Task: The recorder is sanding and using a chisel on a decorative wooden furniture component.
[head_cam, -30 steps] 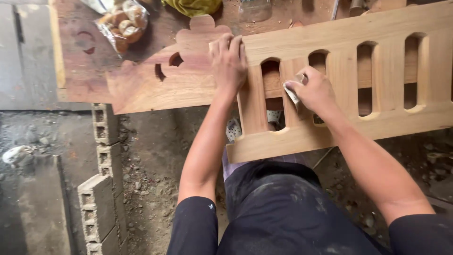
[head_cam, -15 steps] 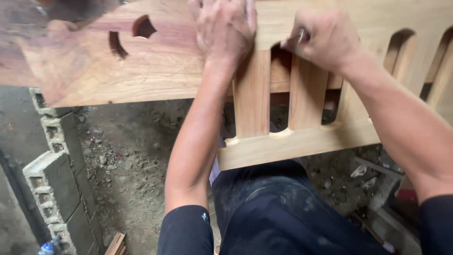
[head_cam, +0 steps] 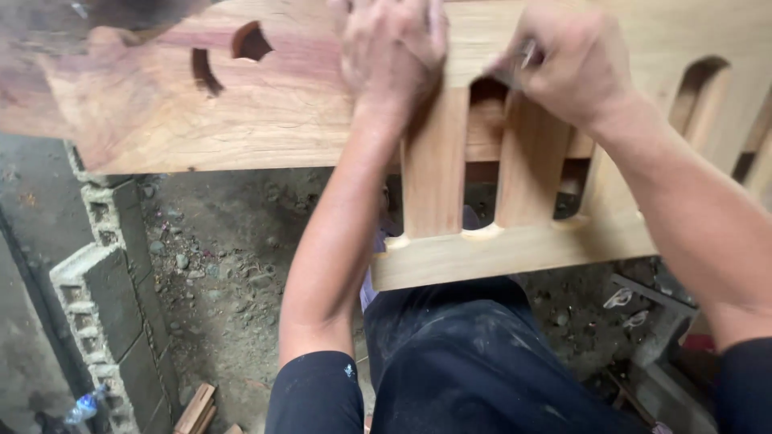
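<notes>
Fingers [head_cam: 555, 60] of our right hand [head_cam: 575, 68] pinch a small sandpaper scrap [head_cam: 524, 56]; our left hand [head_cam: 394, 48] lies flat on the pale slatted wooden panel [head_cam: 434, 161], running left-right.

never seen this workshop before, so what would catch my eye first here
First the big carved wooden panel across the top of the view, with curved cut-outs at left and upright slats at right. Both hands are on it: the left hand presses flat on the wood, and the right hand pinches a small piece of sandpaper at a slot. At lower left, grey concrete blocks stand on the dirt floor.
</notes>
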